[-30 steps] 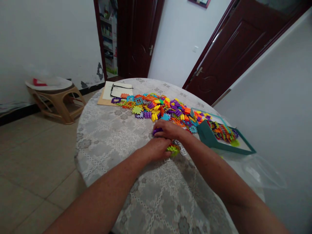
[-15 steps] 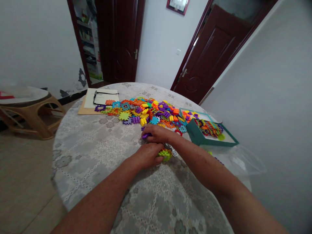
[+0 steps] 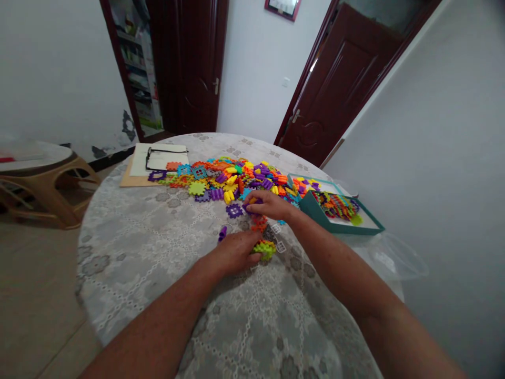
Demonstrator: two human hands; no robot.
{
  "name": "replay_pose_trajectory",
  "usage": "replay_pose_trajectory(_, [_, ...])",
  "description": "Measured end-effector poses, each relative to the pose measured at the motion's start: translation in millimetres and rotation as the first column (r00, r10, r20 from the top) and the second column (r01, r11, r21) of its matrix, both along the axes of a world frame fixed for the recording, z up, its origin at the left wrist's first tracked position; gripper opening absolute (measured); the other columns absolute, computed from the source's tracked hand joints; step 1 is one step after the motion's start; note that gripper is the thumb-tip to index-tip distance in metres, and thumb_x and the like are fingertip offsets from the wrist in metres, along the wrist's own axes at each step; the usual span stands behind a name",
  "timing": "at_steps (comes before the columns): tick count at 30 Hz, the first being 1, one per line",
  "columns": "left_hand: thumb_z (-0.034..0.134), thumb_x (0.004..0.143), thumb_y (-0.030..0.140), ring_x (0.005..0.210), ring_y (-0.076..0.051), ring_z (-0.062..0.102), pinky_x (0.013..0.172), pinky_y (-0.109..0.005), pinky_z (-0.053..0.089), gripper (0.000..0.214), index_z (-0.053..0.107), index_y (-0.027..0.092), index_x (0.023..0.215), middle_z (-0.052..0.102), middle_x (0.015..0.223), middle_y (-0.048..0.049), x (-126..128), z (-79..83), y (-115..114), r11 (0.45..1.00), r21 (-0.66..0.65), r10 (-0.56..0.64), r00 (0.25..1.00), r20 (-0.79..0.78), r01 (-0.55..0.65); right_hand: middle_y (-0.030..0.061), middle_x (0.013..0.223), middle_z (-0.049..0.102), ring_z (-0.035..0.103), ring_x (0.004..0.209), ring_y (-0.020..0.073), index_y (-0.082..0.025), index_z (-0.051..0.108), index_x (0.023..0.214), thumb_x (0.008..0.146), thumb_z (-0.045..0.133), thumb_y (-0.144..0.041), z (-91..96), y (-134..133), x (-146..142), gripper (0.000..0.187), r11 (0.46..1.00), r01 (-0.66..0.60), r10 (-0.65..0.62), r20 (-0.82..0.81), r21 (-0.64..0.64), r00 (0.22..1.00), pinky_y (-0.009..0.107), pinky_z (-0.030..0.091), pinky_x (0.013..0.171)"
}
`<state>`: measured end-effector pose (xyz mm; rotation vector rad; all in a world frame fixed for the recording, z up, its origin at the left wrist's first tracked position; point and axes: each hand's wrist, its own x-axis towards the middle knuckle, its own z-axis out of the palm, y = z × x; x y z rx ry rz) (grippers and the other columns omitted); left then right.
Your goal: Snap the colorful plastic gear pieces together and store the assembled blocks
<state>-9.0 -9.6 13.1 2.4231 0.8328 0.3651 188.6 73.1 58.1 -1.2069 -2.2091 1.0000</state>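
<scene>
My left hand (image 3: pixel 239 250) lies low over the counter (image 3: pixel 138 268), and it is bent around the edge of some light green pieces (image 3: pixel 266 250), with the thumb on the near side and the fingers on the far side, so it grips them. My right hand (image 3: pixel 265 204) is a little farther away from me. Its fingers and thumb are curved around a purple piece (image 3: pixel 248 207) at the near border of the pile; if they pinch it firmly, I cannot tell. Between my two hands there are orange pieces (image 3: pixel 259 223), partly covered by the fingers.

Just beside my left hand, on its left side, lies a purple tube (image 3: pixel 223 232). A purple window (image 3: pixel 234 210) lies flat near the right fingertips. To the right of the green pieces is a white window (image 3: pixel 280 246).

Beyond my hands, the big pile (image 3: pixel 232 181) of coloured plastic pieces spreads across the counter. At its left end are a wooden board (image 3: pixel 127 180), a paper (image 3: pixel 138 158) upon it and a pair of glasses (image 3: pixel 148 159) on the paper. At the right end stands a green box (image 3: pixel 327 221) with more pieces inside, and near it a clear bag (image 3: pixel 394 260). Farther, on the floor at left, there is a brown stool (image 3: pixel 59 197).
</scene>
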Motion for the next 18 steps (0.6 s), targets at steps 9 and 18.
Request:
replay_pose_trajectory(9, [0.065, 0.093, 0.031, 0.114, -0.031, 0.067, 0.095, -0.040, 0.051, 0.031, 0.064, 0.025, 0.123, 0.072, 0.127, -0.0114, -0.1, 5.0, -4.2, 0.999, -0.028, 0.026, 0.999, -0.026, -0.026, -0.0035, 0.075, 0.066, 0.061, 0.066, 0.0121, -0.019, 0.065, 0.105, 0.089, 0.066, -0.030, 13.4, -11.1, -3.0, 0.019, 0.999, -0.022, 0.024, 0.063, -0.025, 0.998, 0.022, 0.048, 0.062])
replay_pose_trajectory(18, [0.060, 0.093, 0.028, 0.105, -0.028, 0.068, 0.088, -0.037, 0.050, 0.019, 0.061, 0.023, 0.111, 0.072, 0.115, -0.0098, 1.8, 3.9, -4.1, 0.998, 0.058, -0.023, 0.999, -0.047, 0.026, -0.0003, 0.075, 0.070, 0.061, 0.064, 0.0122, -0.018, 0.071, 0.099, 0.080, 0.070, -0.015, 51.9, 40.8, 102.9, 0.019, 0.771, 0.567, -0.636, 0.386, 0.289, 0.668, 0.021, 0.046, 0.063])
